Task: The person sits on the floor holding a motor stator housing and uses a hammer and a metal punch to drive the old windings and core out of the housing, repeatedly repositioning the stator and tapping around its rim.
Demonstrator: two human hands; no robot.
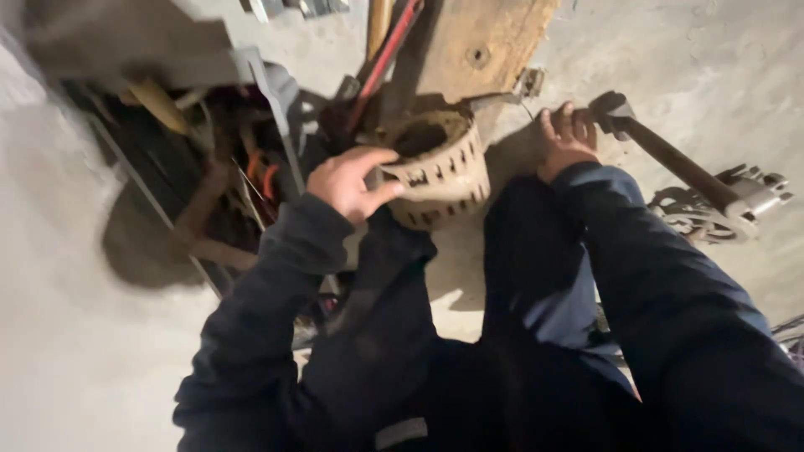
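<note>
My left hand (pixel 350 182) grips the near-left rim of a round, slotted, dirty cream metal housing (pixel 444 172) that sits on the concrete floor between my knees. My right hand (pixel 564 138) is to the right of the housing, fingers curled down on the floor near the head of a long-handled hammer (pixel 670 159); whether it holds anything small is hidden. Both arms wear dark sleeves.
An open toolbox (pixel 209 167) with several tools, some orange-handled, lies at the left. A worn wooden board (pixel 481 46) lies beyond the housing, with red-handled tools (pixel 381 63) beside it. A finned round metal part (pixel 699 213) rests under the hammer handle at the right.
</note>
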